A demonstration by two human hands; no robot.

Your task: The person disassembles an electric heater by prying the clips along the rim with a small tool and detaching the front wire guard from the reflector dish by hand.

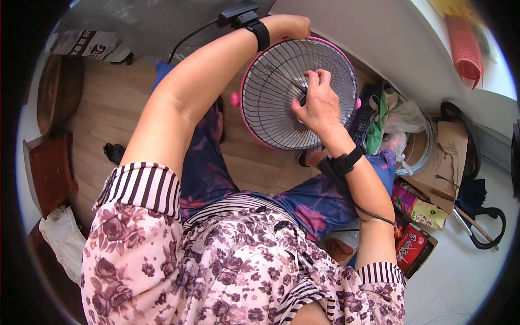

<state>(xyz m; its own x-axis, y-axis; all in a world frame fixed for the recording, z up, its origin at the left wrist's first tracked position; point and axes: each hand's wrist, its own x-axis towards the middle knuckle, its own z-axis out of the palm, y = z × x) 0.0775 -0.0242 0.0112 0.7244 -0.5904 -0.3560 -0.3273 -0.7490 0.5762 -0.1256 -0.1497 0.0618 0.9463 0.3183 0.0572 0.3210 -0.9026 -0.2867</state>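
A round wire-grille appliance with a pink rim (pixel 271 116) stands between my knees, a pink knob on each side. My right hand (pixel 319 103) is at the middle of its grille, fingers bent around a small dark part at the hub. My left hand (pixel 295 26) reaches over the top edge of the pink rim; its fingers are hidden behind the rim. Black straps with small devices sit on both wrists.
At the right are plastic bags (pixel 403 116), a cardboard box (pixel 444 157), a red box (pixel 414 244) and a black-handled tool (pixel 487 227). A dark red wooden stool (pixel 51 168) stands at the left. A red mesh roll (pixel 465 49) lies on the ledge.
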